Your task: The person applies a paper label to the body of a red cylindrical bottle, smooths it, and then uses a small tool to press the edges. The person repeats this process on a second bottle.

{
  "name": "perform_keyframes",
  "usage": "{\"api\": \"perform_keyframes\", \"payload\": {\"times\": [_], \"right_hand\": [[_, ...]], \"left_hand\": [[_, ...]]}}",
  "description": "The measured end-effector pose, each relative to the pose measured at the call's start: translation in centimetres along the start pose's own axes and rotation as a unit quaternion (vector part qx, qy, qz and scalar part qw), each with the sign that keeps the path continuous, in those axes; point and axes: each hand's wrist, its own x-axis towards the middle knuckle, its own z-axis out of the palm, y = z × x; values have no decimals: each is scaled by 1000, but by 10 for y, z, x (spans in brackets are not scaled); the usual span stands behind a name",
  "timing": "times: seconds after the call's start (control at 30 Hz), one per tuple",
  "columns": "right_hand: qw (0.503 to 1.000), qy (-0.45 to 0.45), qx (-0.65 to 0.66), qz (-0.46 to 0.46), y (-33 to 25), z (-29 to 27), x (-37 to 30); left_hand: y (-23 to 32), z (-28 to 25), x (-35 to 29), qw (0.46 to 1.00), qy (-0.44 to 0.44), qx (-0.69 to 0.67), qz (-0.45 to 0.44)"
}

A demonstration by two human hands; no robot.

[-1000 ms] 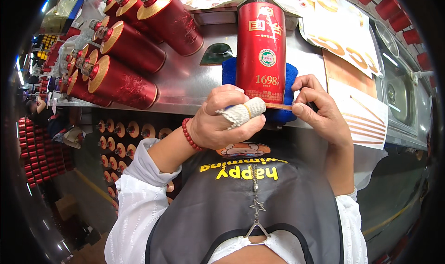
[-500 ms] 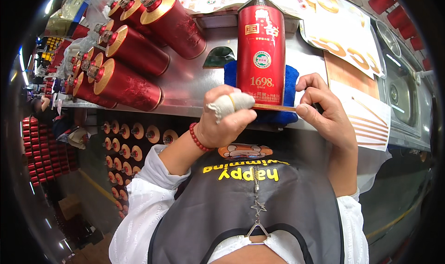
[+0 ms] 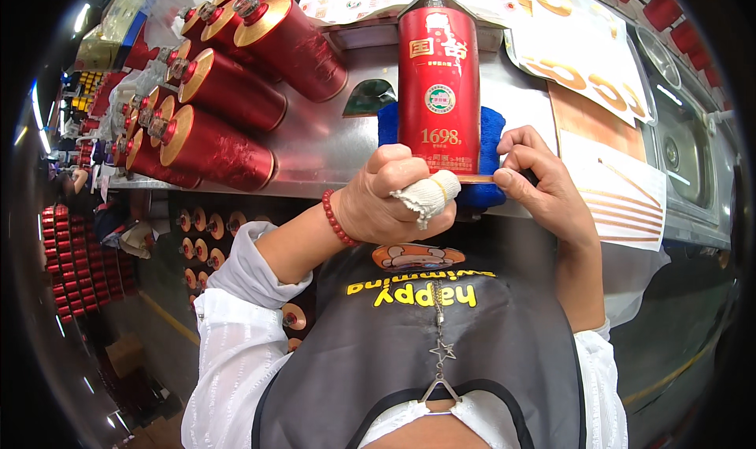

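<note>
A red bottle with gold and white print lies on a folded blue towel, its clear stopper pointing away from me. Along its near end runs a thin gold-brown strip. My left hand is closed around a rolled white cloth tied with a yellowish band. That cloth is at the strip's left part, by the bottle's base, and hides some of it. At the strip's right end, my right hand has thumb and forefinger closed on it.
Several red bottles with gold shoulders lie to the left on the metal table. On the right, more strips rest on a white backing sheet, below a sheet of curved gold labels. A metal sink is at far right.
My left hand and the rolled cloth have moved right along the bottle's base, covering more of the strip. My right hand still pinches the strip's end, slightly farther left.
</note>
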Motion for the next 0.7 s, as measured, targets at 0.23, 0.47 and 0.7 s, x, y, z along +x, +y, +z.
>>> {"api": "perform_keyframes", "payload": {"times": [0.23,0.47,0.7], "right_hand": [[1000,-1,-7,-8,4,0,0],[1000,8,9,-7,4,3,1],[1000,23,18,-12,5,4,1]], "left_hand": [[-2,9,9,1000,-8,-16,0],[6,13,-13,998,44,44,-30],[-1,9,4,999,22,22,16]]}}
